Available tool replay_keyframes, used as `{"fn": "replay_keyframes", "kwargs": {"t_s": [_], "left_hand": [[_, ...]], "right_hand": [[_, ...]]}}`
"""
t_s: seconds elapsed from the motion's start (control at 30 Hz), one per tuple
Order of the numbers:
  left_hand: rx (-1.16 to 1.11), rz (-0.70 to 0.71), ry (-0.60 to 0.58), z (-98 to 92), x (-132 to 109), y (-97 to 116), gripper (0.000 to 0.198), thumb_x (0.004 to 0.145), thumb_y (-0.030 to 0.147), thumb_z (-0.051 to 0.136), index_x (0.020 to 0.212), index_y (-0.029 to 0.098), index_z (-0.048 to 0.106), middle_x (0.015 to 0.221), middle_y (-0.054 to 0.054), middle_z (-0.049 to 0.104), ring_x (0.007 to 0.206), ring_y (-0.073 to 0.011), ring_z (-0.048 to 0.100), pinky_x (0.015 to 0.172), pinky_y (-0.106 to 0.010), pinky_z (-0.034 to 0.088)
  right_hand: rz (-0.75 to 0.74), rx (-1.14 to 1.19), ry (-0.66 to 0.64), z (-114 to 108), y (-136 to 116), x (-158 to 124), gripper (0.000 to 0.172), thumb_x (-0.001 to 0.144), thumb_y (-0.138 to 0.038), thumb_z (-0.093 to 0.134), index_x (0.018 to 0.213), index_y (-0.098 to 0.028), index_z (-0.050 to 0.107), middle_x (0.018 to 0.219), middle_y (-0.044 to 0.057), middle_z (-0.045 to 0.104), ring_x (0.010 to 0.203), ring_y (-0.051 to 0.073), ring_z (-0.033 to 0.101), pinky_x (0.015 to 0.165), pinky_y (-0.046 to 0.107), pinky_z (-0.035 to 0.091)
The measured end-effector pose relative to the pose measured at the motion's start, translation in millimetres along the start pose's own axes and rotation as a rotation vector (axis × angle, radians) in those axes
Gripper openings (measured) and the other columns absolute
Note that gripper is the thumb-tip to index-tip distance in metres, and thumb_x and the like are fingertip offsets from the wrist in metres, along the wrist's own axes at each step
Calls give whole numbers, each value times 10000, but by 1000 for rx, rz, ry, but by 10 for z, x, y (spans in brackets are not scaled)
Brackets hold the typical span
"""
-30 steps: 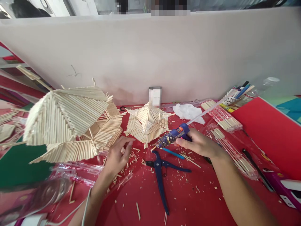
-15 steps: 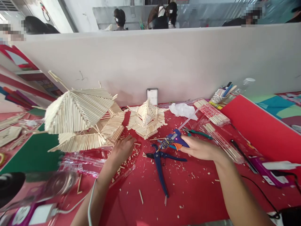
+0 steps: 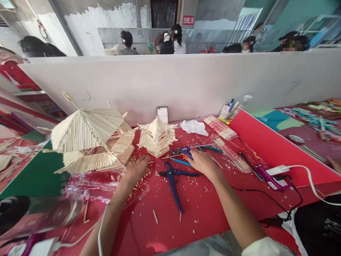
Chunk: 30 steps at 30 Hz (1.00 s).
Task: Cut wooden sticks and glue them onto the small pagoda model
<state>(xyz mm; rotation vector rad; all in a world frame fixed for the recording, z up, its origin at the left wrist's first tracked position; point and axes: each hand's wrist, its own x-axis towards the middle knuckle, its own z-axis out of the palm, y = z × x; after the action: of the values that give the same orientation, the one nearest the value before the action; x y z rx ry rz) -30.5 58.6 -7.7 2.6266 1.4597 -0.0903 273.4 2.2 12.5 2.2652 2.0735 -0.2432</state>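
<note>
My right hand (image 3: 204, 163) is closed round the blue and orange glue gun (image 3: 187, 153), whose nozzle points left, low over the red table (image 3: 202, 209). My left hand (image 3: 137, 169) rests among wood scraps with its fingers curled; whatever they hold is too small to make out. Just beyond my hands stands a small pointed stick model (image 3: 157, 137). A larger stick pavilion (image 3: 85, 129) with a wide roof is at the left. Blue cutters (image 3: 173, 177) lie open between my forearms, and a blue stick (image 3: 180, 161) lies above them.
Packs of sticks (image 3: 221, 128), green-handled pliers (image 3: 213, 148) and a pen holder (image 3: 226, 110) are at the right. A purple power strip (image 3: 274, 179) trails cables. A white partition (image 3: 170, 78) stands behind, with people beyond it. Plastic wrap (image 3: 87, 186) lies at the left.
The view has tilted up and turned right, showing more of the room. My right hand has lowered the glue gun, which now lies flatter beside the small model. My left hand stays nearly in place.
</note>
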Motion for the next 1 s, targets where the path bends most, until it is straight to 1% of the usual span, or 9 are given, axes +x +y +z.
{"fn": "replay_keyframes", "kwargs": {"t_s": [0.1, 0.2, 0.33, 0.4, 0.5, 0.57, 0.63, 0.8, 1.0], "left_hand": [[-2, 18, 6, 29, 9, -30, 334, 1005, 123, 434, 1272, 221, 609, 1219, -129, 658, 935, -273, 715, 787, -349, 507], [-31, 21, 25, 88, 32, -76, 326, 997, 146, 478, 1275, 236, 623, 1224, -122, 652, 960, -260, 710, 820, -336, 512], [-70, 13, 56, 145, 49, -107, 294, 1012, 215, 510, 1275, 268, 632, 1176, -103, 663, 978, -243, 702, 861, -319, 508], [-69, 11, 60, 153, 48, -104, 288, 1023, 232, 496, 1272, 260, 638, 1178, -110, 664, 968, -248, 705, 863, -327, 507], [-62, 3, 58, 149, 45, -88, 294, 1035, 242, 467, 1274, 251, 638, 1210, -124, 662, 941, -262, 715, 844, -348, 509], [-54, -2, 52, 142, 42, -75, 299, 1040, 250, 451, 1276, 250, 635, 1223, -129, 663, 924, -270, 722, 825, -358, 513], [-42, -4, 49, 139, 39, -67, 305, 1041, 250, 443, 1280, 251, 631, 1221, -127, 667, 914, -267, 724, 816, -357, 518], [-17, 9, 70, 166, 32, -78, 298, 1029, 221, 455, 1265, 244, 636, 1192, -114, 673, 921, -243, 717, 809, -322, 527], [-16, 14, 85, 163, 22, -78, 264, 1032, 231, 456, 1210, 242, 652, 1170, -117, 662, 885, -260, 722, 778, -339, 517]], "right_hand": [[20, -3, 23, 40, -64, 112, 293, 1035, -342, 546, 1190, -117, 651, 1168, 213, 744, 1087, 335, 721, 862, 363, 518], [39, 2, 58, 87, -53, 182, 300, 1030, -327, 567, 1236, -120, 631, 1187, 214, 730, 1121, 331, 699, 896, 368, 509], [34, 9, 127, 108, -14, 141, 379, 1009, -287, 601, 1342, -110, 566, 1290, 239, 658, 1241, 356, 604, 929, 390, 499], [-24, 13, 161, 98, -24, 93, 351, 1019, -273, 583, 1332, -114, 574, 1316, 231, 625, 1275, 350, 559, 953, 386, 485], [-190, 24, 178, 83, -94, 72, 245, 1061, -246, 495, 1238, -169, 646, 1254, 152, 640, 1201, 270, 581, 986, 334, 454], [-291, 23, 173, 95, -160, 110, 264, 1075, -210, 449, 1192, -191, 686, 1193, 119, 652, 1144, 236, 594, 981, 309, 442], [-355, 13, 165, 125, -219, 174, 283, 1062, -160, 451, 1157, -185, 717, 1151, 116, 660, 1113, 237, 594, 959, 312, 441], [-415, -11, 160, 219, -268, 287, 256, 1022, -103, 497, 1049, -160, 744, 1099, 127, 672, 1069, 246, 593, 934, 323, 440], [-424, -17, 173, 272, -301, 270, 267, 1023, -55, 451, 1092, -142, 694, 1138, 137, 651, 1081, 237, 588, 955, 321, 430]]}}
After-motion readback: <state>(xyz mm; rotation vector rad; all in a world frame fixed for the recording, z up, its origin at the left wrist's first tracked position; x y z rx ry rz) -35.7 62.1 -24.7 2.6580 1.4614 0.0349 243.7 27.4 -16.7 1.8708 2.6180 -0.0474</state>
